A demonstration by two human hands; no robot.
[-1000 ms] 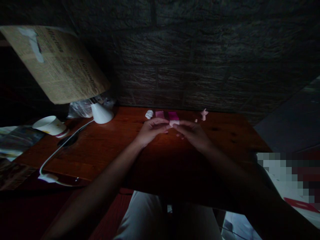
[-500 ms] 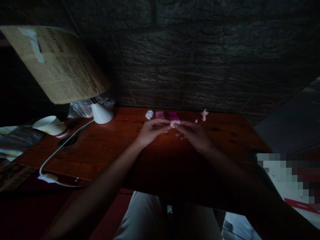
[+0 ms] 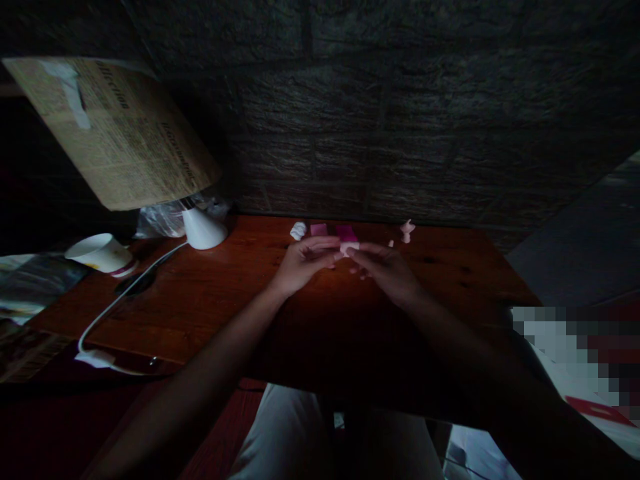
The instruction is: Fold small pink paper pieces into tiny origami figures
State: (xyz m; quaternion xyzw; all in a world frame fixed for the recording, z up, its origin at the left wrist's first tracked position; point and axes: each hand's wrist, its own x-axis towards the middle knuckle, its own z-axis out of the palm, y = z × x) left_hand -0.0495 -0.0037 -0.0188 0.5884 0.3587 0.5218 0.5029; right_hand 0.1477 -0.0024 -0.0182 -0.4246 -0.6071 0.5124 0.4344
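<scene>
Left hand and right hand are pinching a pale pink piece; light, even pressure is probably serving best.

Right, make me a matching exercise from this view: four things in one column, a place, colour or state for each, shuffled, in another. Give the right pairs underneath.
Things
1. Pale pink piece
2. Crumpled white lump
3. Lampshade
4. Cup

Places, colours, states
A. Tan, printed with dark lettering
B. White, with a reddish band low on its side
C. Between the fingers of the left hand and the right hand
D. Just left of the lighter pink square

Right pairs: 1-C, 2-D, 3-A, 4-B
</scene>
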